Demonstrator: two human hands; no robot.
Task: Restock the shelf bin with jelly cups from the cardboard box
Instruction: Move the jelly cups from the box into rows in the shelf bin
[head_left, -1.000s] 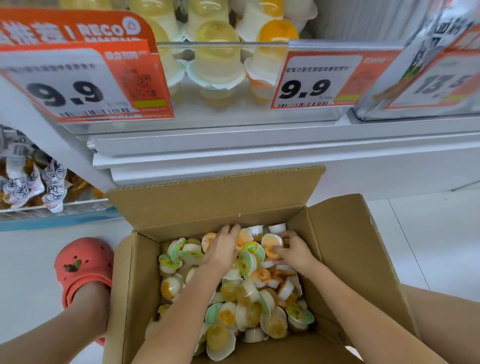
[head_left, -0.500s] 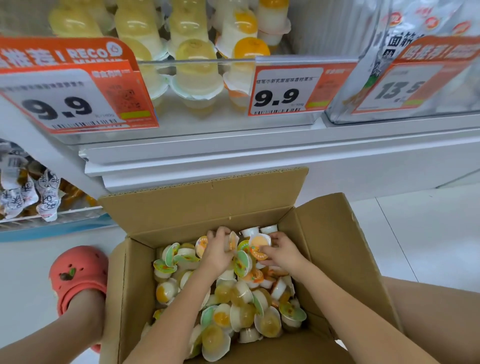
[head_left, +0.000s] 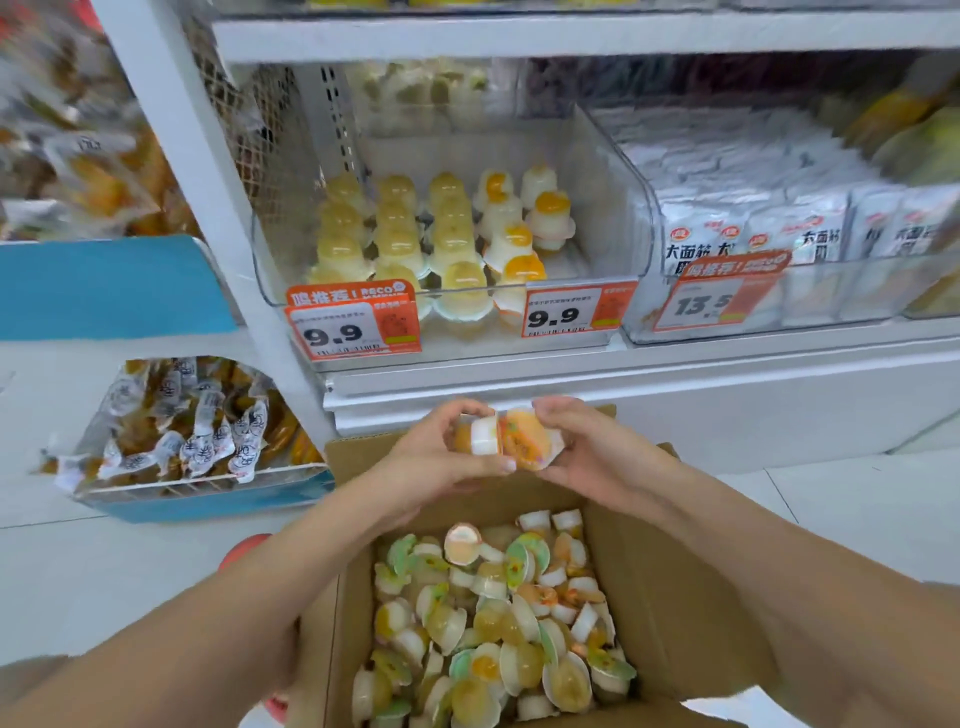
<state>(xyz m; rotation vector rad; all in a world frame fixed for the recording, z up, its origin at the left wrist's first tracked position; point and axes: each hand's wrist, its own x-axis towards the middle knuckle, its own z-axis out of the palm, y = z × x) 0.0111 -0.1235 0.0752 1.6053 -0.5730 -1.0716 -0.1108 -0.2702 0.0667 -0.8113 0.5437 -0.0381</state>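
Both hands have risen out of the cardboard box (head_left: 670, 587) since the earlier frames and now meet above its far flap. Nearest, loose jelly cups (head_left: 493, 629) lie heaped in the box, which stands on the floor. Above them the left hand (head_left: 441, 457) curls its fingers round a white-and-orange jelly cup (head_left: 480, 436), and the right hand (head_left: 587, 452) grips an orange-lidded jelly cup (head_left: 527, 439); the two cups touch between the hands. Beyond, the clear shelf bin (head_left: 613, 171) holds rows of yellow and white-orange cups, its right part bare. Two 9.9 price tags (head_left: 563, 314) hang on its front. White packets (head_left: 753, 228) fill the neighbouring bin.
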